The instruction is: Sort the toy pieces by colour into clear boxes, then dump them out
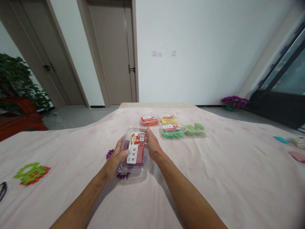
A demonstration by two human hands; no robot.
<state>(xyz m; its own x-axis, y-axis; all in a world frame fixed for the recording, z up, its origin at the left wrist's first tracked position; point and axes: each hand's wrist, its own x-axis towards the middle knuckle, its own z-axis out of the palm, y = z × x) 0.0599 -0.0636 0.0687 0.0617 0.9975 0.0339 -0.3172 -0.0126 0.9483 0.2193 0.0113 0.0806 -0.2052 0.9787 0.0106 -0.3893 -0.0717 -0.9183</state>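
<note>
Between my two hands is a clear plastic container (136, 148) with a red and white label on its top, tilted toward me. My left hand (113, 160) is closed on its left side, thumb over the label's edge. My right hand (153, 144) grips the right side, its fingers partly hidden behind the container. Purple pieces (110, 154) lie on the cloth just left of it, and more purple shows under its near edge. A clear rim shows below the container, but I cannot tell what it belongs to.
Clear boxes of orange (149, 121), yellow (169, 119) and green pieces (172, 131) stand beyond my hands, beside a light-green one (194, 129). A green and orange assembled shape (32, 174) lies left on the pink cloth (202, 178). Small items, including a blue one (281, 140), sit far right.
</note>
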